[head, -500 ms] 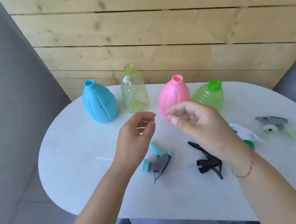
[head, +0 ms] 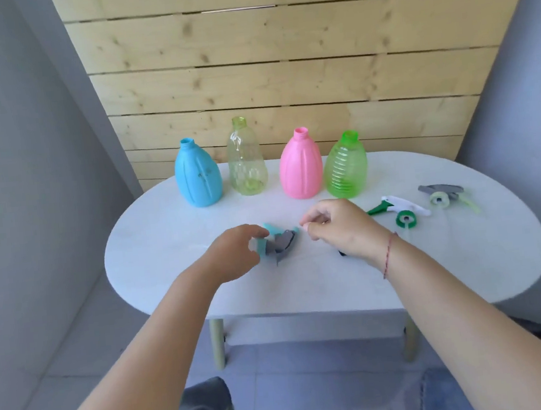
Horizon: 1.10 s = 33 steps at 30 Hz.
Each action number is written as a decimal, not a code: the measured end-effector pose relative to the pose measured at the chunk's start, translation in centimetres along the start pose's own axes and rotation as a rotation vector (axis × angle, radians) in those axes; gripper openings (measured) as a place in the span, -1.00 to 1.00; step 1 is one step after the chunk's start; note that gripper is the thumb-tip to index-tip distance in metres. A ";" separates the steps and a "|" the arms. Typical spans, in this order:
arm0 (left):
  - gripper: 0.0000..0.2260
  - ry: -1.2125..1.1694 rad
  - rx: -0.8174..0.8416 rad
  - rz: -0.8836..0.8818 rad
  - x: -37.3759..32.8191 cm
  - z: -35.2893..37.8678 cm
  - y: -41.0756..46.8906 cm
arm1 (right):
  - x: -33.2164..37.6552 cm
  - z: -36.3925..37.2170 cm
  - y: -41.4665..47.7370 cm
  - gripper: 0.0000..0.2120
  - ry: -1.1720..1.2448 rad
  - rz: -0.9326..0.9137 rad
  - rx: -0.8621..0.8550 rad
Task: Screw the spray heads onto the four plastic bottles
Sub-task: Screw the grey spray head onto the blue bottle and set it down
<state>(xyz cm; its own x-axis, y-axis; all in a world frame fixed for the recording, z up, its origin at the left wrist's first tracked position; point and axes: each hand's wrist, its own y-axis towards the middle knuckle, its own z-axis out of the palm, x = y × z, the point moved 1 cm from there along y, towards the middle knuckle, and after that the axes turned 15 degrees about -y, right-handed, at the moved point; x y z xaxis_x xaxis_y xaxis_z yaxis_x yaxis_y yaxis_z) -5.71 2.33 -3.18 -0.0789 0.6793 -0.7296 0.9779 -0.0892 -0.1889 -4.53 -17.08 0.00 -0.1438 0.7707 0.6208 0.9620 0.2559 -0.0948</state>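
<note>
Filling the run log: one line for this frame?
left hand: closing on teal spray head | right hand: empty | bottles: four uncapped

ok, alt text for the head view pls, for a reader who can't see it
A person's left hand closes on a blue-and-grey spray head on a white table, right hand beside it. Behind stand four capless bottles: blue, clear yellow, pink, green.

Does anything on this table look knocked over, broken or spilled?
Nothing stands out. The four bottles stand upright and uncapped in a row on the table; the spray heads lie loose on their sides, as expected before fitting. No spill shows.
</note>
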 end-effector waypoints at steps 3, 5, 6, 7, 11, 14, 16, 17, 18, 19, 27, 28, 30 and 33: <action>-0.53 0.093 0.001 0.013 0.4 0.3 0.0 | 0.1 -0.1 -0.2 -0.83 0.030 0.012 -0.011; -0.58 0.112 -0.024 0.056 0.7 0.4 0.2 | 0.1 -0.3 -0.2 -0.84 0.087 0.030 -0.024; -0.61 0.101 -0.039 0.071 0.8 0.4 0.2 | 0.1 -0.4 -0.1 -0.84 0.125 0.037 -0.029; -0.64 0.091 -0.055 0.087 0.9 0.4 0.2 | 0.1 -0.5 -0.1 -0.85 0.162 0.045 -0.033; -0.68 -0.024 -0.304 0.204 0.4 -0.7 -0.1 | -0.1 -0.7 -0.2 -0.88 0.357 0.118 -0.099; -0.69 -0.317 -0.564 0.262 -1.6 -1.6 -0.5 | 0.4 -0.8 -0.2 -0.85 0.595 0.215 -0.132; -0.69 -0.454 -0.612 0.294 -3.0 -1.5 -0.3 | 1.3 -0.5 -0.3 -0.88 0.807 0.223 -0.024; -0.68 -0.489 -0.610 0.305 -3.6 -1.2 -0.2 | 1.8 -0.4 -0.4 -0.91 0.890 0.204 0.045; -0.68 -0.514 -0.598 0.309 -4.0 -0.7 -0.1 | 2.3 -0.1 -0.4 -0.92 0.938 0.177 0.098; -0.67 -0.529 -0.582 0.310 -4.3 -0.2 0.0 | 2.7 0.1 -0.4 -0.88 0.950 0.150 0.123; -0.69 -0.561 -0.490 0.358 -4.9 1.6 0.0 | 3.6 1.7 0.5 -0.87 0.901 0.148 -0.110; -0.69 -0.562 -0.470 0.361 -5.0 1.5 -0.1 | 3.6 1.8 0.6 -0.90 0.883 0.147 -0.140; -0.64 -0.566 -0.435 0.373 -4.9 0.5 -0.5 | 3.6 1.6 0.8 -0.94 0.865 0.146 -0.214; -0.61 -0.692 -0.720 0.342 -2.9 -3.3 -0.4 | 3.3 0.9 1.1 -0.93 0.862 0.155 -0.334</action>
<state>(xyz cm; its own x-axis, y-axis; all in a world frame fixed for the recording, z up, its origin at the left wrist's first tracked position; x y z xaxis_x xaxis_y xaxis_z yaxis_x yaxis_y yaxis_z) -5.29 2.80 1.13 0.3518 0.1161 -0.9288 0.8348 0.4100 0.3675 -4.20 -13.76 1.20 0.0844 0.0495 0.9952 0.9921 -0.0968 -0.0794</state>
